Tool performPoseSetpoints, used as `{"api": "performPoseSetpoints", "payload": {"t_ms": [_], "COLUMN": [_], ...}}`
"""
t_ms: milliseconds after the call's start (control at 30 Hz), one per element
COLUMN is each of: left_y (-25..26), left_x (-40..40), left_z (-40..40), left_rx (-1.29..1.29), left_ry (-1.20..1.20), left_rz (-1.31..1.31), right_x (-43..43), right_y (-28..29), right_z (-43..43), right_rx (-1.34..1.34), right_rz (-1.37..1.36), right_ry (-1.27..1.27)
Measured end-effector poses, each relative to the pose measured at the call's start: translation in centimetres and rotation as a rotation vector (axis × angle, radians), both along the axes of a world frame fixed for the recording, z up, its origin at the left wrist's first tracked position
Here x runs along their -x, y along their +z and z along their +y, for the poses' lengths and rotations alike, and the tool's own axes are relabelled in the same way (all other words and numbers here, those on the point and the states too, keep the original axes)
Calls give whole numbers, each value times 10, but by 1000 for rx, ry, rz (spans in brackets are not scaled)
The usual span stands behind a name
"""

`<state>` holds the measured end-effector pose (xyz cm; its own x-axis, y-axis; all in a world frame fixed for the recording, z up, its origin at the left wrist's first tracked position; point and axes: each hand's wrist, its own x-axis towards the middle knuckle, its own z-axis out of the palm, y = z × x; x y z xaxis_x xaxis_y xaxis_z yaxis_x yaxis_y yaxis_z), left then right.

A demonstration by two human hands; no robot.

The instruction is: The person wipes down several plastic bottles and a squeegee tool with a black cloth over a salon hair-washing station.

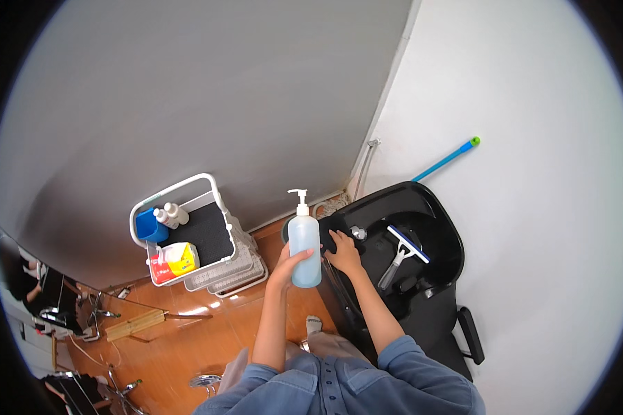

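A clear plastic pump bottle (305,249) with a white pump top and pale blue liquid is gripped in my left hand (286,267), roughly upright. My right hand (344,253), fingers apart, is over the near-left corner of a black salon shampoo basin (449,228), beside its chrome tap fitting (359,233). Whether the fingertips touch the dark surface below cannot be made out. Inside the bowl lies a small squeegee (401,254) with a blue blade edge and a white and grey handle.
To the left stands a white tiered trolley (223,207) with white bottles (171,215), a blue bin (150,226) and a wipes packet (175,263). A blue pole (444,162) leans behind the basin. A grey wall (249,104) meets a white wall (524,104). Mirror reflections show at far left.
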<state>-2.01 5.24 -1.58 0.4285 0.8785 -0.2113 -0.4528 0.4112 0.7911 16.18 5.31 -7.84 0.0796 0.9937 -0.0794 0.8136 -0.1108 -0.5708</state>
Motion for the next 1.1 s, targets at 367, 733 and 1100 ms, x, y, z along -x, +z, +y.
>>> {"api": "performPoseSetpoints", "payload": {"t_ms": [367,733,1100], "left_y": [10,4,-86], "left_x": [71,212,348], "left_z": [-20,-31,48], "left_rx": [-10,-59,67], "left_ry": [51,289,751], "left_rz": [-349,-227,624], "right_x": [89,245,372], "right_y": [103,103,38], "right_z": [49,80,162], "right_rx": [453,427,107], "right_rz": [1347,1306,849], "right_ry": [522,742,632]}}
